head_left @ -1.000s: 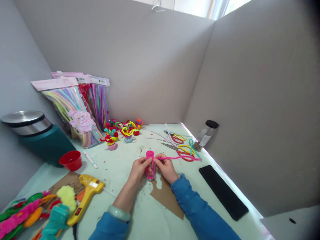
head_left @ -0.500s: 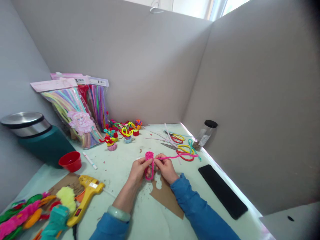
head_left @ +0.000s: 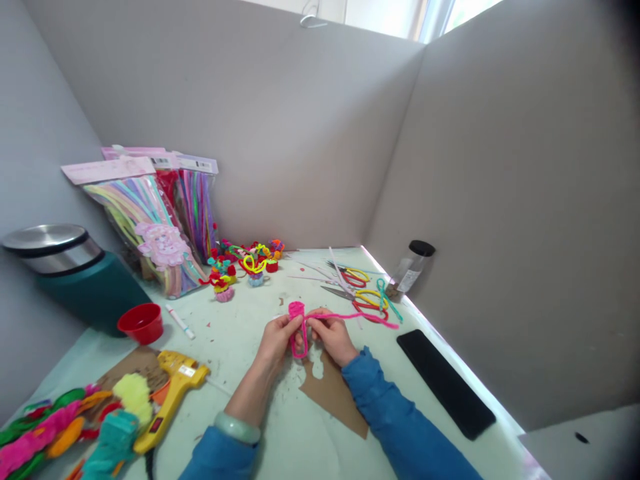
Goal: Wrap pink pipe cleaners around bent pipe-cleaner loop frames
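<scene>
Both hands work over the table [head_left: 240, 333] centre. Left hand [head_left: 276, 340] is closed, fingertips pinching the looped part of a pink pipe cleaner [head_left: 298, 328], which is held upright just above a cardboard scrap [head_left: 336, 395]. Right hand [head_left: 334, 339] is closed on the same pipe cleaner beside the loop; its free end trails right towards the scissors [head_left: 361, 295]. Glue gun [head_left: 173, 390] and red cup [head_left: 141, 322] lie to the left, well apart. Phone [head_left: 447, 383] lies to the right.
</scene>
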The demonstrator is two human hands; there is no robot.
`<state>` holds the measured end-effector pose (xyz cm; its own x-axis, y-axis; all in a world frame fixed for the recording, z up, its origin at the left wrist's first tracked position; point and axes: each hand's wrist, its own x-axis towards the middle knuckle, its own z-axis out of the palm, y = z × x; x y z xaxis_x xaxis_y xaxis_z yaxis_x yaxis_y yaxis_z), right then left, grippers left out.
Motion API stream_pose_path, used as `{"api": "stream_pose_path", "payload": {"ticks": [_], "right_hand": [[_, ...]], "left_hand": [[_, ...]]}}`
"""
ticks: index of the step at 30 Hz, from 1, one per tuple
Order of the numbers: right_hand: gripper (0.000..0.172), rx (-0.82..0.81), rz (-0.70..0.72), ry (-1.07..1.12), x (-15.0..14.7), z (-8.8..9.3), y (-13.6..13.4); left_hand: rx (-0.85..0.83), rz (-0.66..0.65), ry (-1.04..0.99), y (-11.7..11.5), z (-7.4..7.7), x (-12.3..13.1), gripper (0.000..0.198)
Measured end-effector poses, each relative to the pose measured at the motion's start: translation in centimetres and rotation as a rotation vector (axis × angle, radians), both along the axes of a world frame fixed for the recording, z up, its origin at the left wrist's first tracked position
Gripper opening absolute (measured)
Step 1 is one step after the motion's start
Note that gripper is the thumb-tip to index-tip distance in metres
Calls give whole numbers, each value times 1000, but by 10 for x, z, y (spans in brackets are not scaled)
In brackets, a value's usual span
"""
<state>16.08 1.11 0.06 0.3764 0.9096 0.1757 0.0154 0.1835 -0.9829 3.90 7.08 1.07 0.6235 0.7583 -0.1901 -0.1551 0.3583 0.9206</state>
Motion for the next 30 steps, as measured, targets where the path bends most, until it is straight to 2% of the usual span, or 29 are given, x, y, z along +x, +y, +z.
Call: {"api": "stream_pose_path", "payload": {"ticks": [8, 15, 19, 25, 30], "right_hand": [[12, 77, 58, 85, 2, 1, -1], [18, 50, 132, 134, 3, 0, -5], [28, 55, 168, 216, 1, 1, -5], [31, 52, 279, 254, 3, 5, -6], [32, 45, 270, 251, 4, 7, -7]], "left_hand": [[-16, -192, -55, 3, 4, -6, 30], [-35, -351, -52, 3, 7, -12, 27], [-23, -381, -48, 3, 8, -13, 27], [-23, -394, -47, 4, 4, -14, 25], [-23, -401, -47, 3, 4, -13, 25]]}}
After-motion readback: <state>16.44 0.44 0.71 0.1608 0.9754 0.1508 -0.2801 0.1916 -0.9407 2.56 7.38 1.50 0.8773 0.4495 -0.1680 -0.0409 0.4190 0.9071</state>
